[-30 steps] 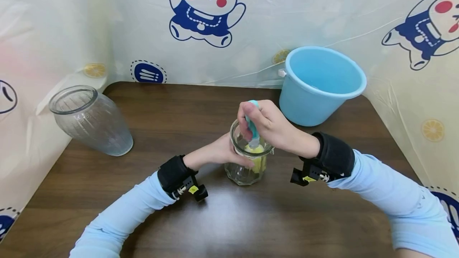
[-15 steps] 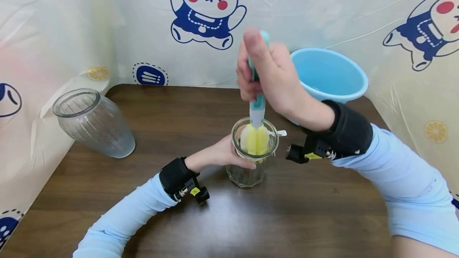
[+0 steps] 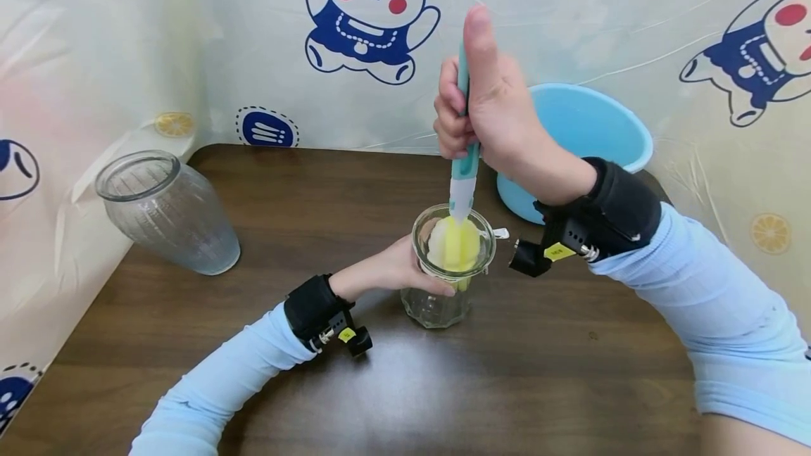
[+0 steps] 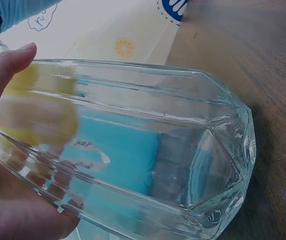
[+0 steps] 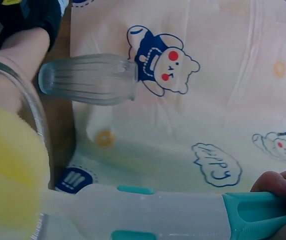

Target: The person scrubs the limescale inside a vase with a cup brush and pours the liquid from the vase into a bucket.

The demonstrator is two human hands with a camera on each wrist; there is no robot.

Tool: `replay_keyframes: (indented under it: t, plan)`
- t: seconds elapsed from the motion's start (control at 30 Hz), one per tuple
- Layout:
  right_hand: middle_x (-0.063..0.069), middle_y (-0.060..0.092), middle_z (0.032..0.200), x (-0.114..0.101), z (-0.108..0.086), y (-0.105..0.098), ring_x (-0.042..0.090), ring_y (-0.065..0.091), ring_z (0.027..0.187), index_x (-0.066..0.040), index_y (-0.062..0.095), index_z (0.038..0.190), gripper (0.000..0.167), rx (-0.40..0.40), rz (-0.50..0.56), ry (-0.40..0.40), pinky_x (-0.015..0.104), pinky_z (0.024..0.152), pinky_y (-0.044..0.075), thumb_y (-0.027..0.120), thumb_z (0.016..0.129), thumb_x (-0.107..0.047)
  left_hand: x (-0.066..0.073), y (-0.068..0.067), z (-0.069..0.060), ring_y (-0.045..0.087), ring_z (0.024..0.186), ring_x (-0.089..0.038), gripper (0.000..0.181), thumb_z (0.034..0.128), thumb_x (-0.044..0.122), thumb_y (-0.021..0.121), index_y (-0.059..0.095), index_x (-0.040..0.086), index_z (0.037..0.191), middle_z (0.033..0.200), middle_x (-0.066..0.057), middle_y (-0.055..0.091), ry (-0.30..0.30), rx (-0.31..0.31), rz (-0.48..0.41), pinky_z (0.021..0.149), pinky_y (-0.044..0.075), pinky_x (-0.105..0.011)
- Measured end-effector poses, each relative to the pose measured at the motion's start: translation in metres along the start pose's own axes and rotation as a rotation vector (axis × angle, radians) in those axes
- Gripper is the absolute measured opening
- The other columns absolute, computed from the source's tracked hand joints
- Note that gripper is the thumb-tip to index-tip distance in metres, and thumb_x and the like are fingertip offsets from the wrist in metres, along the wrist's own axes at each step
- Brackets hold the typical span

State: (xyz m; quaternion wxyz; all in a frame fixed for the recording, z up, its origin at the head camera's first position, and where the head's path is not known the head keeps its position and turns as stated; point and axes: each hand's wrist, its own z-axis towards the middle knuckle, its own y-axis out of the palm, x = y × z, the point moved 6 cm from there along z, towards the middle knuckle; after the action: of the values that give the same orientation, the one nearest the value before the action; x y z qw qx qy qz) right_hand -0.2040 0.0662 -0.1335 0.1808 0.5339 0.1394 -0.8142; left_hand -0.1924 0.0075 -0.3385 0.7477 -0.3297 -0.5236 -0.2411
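A clear glass jar (image 3: 437, 308) with faceted sides stands on the table, and my left hand (image 3: 405, 269) grips it around its upper part. My right hand (image 3: 491, 100) holds the teal handle of a bottle brush (image 3: 465, 164) above the jar, fingers curled round it and thumb up along it. The brush's yellow and white sponge head (image 3: 457, 243) sits in the jar's mouth. In the left wrist view the sponge (image 4: 38, 107) shows through the upper glass, with the lower jar below it. In the right wrist view the brush's white neck (image 5: 153, 212) runs to the sponge.
A ribbed glass vase (image 3: 171, 213) stands at the table's left. Behind my right hand is a light blue bucket (image 3: 583, 129), partly hidden by the arm. A printed plastic sheet (image 3: 355, 115) hangs along the back and sides of the brown table (image 3: 317, 210).
My right hand has risen from the jar's rim, drawing the brush upward so its sponge moved from inside the jar to the mouth. The left hand keeps its grip on the jar.
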Motion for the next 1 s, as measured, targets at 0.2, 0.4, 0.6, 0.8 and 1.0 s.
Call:
replay_keyframes:
  t: [0.2, 0.4, 0.6, 0.8, 1.0]
  plan:
    - [0.002, 0.026, 0.042, 0.042, -0.012, -0.001, 0.018, 0.024, 0.037, -0.010, 0.030, 0.054, 0.057, 0.009, 0.031, 0.169, 0.030, 0.037, 0.023, 0.014, 0.097, -0.046, -0.004, -0.001, -0.002, 0.048, 0.107, -0.017, 0.088, 0.0641, 0.000, 0.078, 0.025, 0.001, 0.135, 0.122, -0.012, 0.046, -0.075, 0.015, 0.035, 0.095, 0.037, -0.031]
    - [0.001, 0.029, 0.043, 0.077, -0.029, -0.004, 0.018, 0.027, 0.038, -0.010, 0.031, 0.057, 0.057, -0.010, 0.029, 0.219, 0.029, 0.040, 0.028, 0.018, 0.096, -0.050, -0.004, -0.002, -0.002, 0.043, 0.112, -0.020, 0.089, 0.0651, 0.002, 0.078, 0.024, 0.002, 0.136, 0.127, -0.011, 0.042, -0.065, 0.010, 0.061, 0.099, 0.034, -0.041]
    - [0.000, 0.031, 0.046, 0.089, -0.036, -0.006, 0.017, 0.031, 0.040, -0.009, 0.032, 0.060, 0.055, -0.031, 0.032, 0.206, 0.028, 0.042, 0.032, 0.021, 0.096, -0.049, -0.002, -0.002, -0.002, 0.039, 0.117, -0.025, 0.092, 0.0652, -0.001, 0.077, 0.020, 0.002, 0.138, 0.131, -0.014, 0.037, -0.033, -0.007, 0.047, 0.101, 0.029, -0.049]
    - [-0.001, 0.031, 0.044, 0.082, -0.032, -0.013, 0.015, 0.029, 0.040, -0.011, 0.033, 0.058, 0.055, 0.024, 0.074, 0.237, 0.027, 0.043, 0.031, 0.017, 0.097, -0.046, 0.000, -0.002, -0.001, 0.042, 0.115, -0.022, 0.086, 0.0644, 0.000, 0.078, 0.026, -0.001, 0.133, 0.127, -0.013, 0.042, -0.037, 0.009, 0.078, 0.100, 0.033, -0.043]
    - [-0.002, 0.030, 0.042, 0.051, -0.019, -0.030, 0.014, 0.025, 0.039, -0.014, 0.034, 0.055, 0.058, 0.131, 0.172, 0.226, 0.027, 0.043, 0.027, 0.016, 0.095, -0.051, -0.001, -0.001, 0.001, 0.048, 0.104, -0.018, 0.077, 0.0624, -0.001, 0.079, 0.033, 0.000, 0.124, 0.117, -0.012, 0.047, -0.036, 0.006, 0.067, 0.094, 0.039, -0.032]
